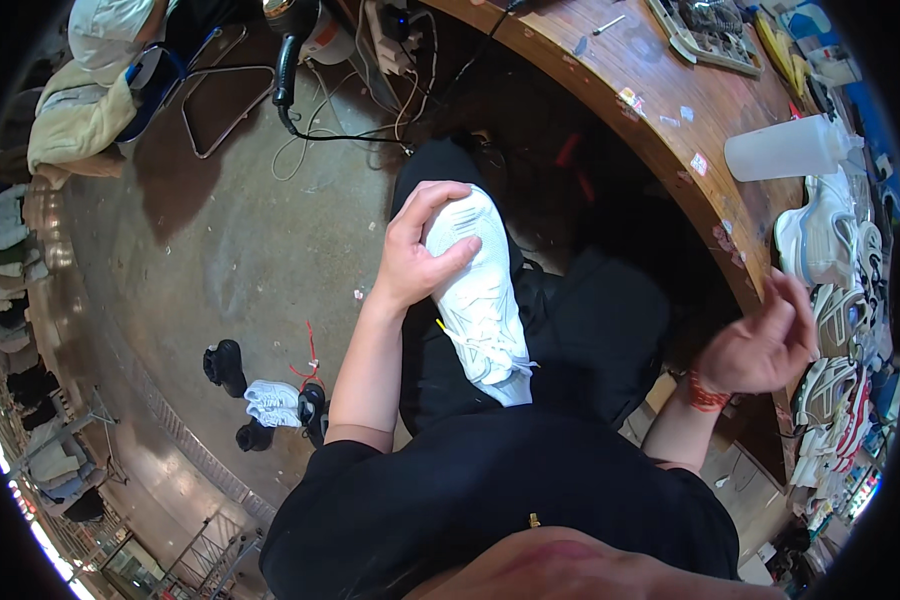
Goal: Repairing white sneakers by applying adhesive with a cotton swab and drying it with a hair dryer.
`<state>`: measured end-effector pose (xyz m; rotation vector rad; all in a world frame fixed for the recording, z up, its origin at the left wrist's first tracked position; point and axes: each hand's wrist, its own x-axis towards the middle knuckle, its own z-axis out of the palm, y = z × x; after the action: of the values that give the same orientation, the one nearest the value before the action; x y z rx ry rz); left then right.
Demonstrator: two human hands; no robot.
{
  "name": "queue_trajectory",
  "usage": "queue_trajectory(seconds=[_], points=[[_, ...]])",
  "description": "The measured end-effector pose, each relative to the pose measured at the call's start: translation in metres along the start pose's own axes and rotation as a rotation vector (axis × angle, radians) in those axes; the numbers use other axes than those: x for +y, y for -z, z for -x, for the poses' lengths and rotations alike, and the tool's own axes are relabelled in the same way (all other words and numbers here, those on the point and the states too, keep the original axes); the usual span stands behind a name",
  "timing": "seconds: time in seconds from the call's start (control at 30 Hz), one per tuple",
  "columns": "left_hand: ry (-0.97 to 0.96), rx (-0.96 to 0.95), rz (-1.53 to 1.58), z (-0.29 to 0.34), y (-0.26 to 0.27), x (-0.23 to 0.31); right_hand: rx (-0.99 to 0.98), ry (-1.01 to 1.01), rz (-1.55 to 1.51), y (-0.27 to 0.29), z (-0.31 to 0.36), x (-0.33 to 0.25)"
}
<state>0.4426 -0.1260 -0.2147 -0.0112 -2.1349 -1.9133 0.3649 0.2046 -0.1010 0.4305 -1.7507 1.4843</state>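
Observation:
A white sneaker (485, 300) with white laces lies along my lap, its toe pointing away from me. My left hand (425, 250) is closed around its toe end, thumb across the top and fingers over the far side. A small yellow piece sticks out by the laces. Off to the right, my right hand (765, 340) is raised at the table's edge with its fingers loosely bent and apart. Nothing shows in it. Just beyond its fingertips stands a white and grey sneaker (818, 240) on the table.
The curved wooden table (660, 120) carries a translucent squeeze bottle (785, 150), a tool tray (705, 35) and a row of sneakers (825, 400). A black hair dryer or heat gun (288, 50) with cables is at the far left. White shoes (272, 402) and black shoes (225, 367) sit on the floor.

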Motion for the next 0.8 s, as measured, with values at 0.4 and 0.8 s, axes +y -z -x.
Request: queue_trajectory(seconds=[0.4,0.8], points=[[-0.035,0.206,-0.14,0.038,0.04,0.024,-0.756,-0.732,-0.463,-0.173,0.045,0.0],[0.027,0.704,-0.182,0.154,0.1,0.015,-0.922,-0.967,-0.057,-0.585,0.183,0.084]])
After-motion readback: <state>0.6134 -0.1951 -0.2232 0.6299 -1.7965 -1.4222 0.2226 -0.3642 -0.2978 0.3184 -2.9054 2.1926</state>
